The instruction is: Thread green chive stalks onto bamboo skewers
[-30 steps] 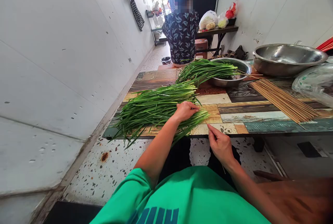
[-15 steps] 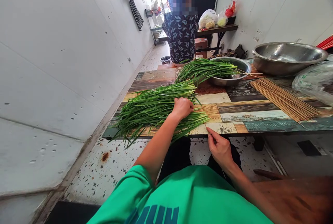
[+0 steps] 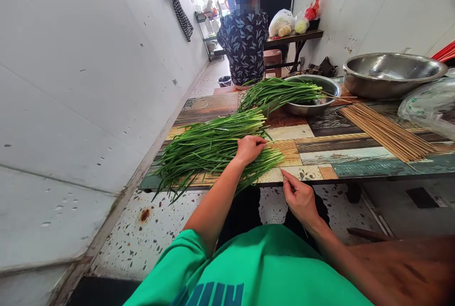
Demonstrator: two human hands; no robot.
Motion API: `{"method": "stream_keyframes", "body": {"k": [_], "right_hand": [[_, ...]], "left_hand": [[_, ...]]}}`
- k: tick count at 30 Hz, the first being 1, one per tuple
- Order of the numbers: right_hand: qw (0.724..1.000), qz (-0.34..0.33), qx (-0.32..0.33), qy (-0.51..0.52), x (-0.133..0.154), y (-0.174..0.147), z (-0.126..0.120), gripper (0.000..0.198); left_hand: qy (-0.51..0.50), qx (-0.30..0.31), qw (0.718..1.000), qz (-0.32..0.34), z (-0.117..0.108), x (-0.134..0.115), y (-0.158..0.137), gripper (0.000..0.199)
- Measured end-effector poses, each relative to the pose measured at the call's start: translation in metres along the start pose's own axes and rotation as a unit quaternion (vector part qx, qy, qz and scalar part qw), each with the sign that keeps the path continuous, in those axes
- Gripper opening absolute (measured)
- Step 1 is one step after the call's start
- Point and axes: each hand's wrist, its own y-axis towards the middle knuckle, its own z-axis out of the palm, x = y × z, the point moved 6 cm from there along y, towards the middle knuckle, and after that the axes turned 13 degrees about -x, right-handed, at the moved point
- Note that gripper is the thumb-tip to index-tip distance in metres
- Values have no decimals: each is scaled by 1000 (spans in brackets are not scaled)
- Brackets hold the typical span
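At far left stands a white wall point(image 3: 71, 83), marked with scattered chips. At its foot, the speckled floor point(image 3: 117, 244) carries a rust-brown stain point(image 3: 144, 215). A checkered cloth point(image 3: 182, 14) hangs on the wall farther back.

The table point(image 3: 209, 105) has a patchwork wood-look top. On its near left part lies the main pile of green stalks point(image 3: 202, 147), leaf ends to the left, some drooping past the front edge, pale stem ends to the right. Beyond the table, a person in a dark leaf-print shirt point(image 3: 243, 47) has their back to the camera.

The left hand point(image 3: 250, 149) rests on the pile near the pale stem ends, fingers drawn narrowly together; whether it grips any stalk cannot be told. A second bundle of green stalks point(image 3: 277, 92) lies behind the pile, its stem ends over a steel basin point(image 3: 334, 88).

The right hand point(image 3: 301, 197) is at the table's front edge, just beside the stem ends of the pile, thumb and forefinger pinching a thin stick point(image 3: 282, 172) whose tip points up and leftward.

Farther right, a fan of wooden skewers point(image 3: 387, 133) lies flat on the table. Behind it sits a larger steel basin point(image 3: 391, 85). A clear plastic bag point(image 3: 432, 109) lies at the right, with red sticks point(image 3: 444, 53) beyond it.
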Motion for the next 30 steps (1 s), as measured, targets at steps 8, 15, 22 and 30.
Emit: {"method": "stream_keyframes", "body": {"k": [8,15,22,30], "right_hand": [[1000,-15,-11,-3,0,0,0,35],[1000,-7,-3,6,2,0,0,36],[1000,-2,6,-4,4,1,-3,36],[1000,2,-1,7,5,0,-3,35]], "left_hand": [[-18,-11,1000,-6,-1,-1,-2,20],[-27,-14,999,-9,-1,-1,-2,19],[-30,-19,999,-29,-5,-2,-3,20],[-31,-18,999,-36,-6,-3,-3,20]]}}
